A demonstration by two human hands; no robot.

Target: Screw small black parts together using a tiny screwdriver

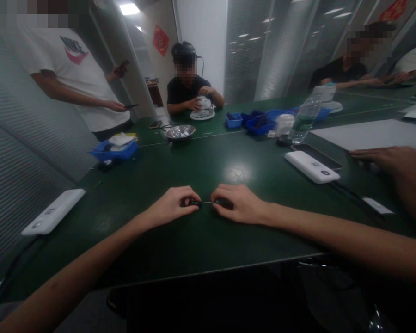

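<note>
Over the green table [180, 166], my two hands face each other with a small gap between them. My right hand [241, 203] is closed around the dark handle of what looks like a small screwdriver [223, 202]. Its thin metal shaft points left, across the gap. Pinched between the thumb and fingers of my left hand [175, 202] is a small black part [195, 203], which the shaft's tip meets or nearly meets. My fingers cover much of both things, so the part's kind cannot be made out.
White power banks lie left [53, 212] and right [312, 166], with cables. Farther back are a metal bowl [180, 133], blue bins [116, 149], a plastic bottle [304, 118] and a phone [317, 156]. A co-worker's hand [398, 162] is at right; others sit or stand around.
</note>
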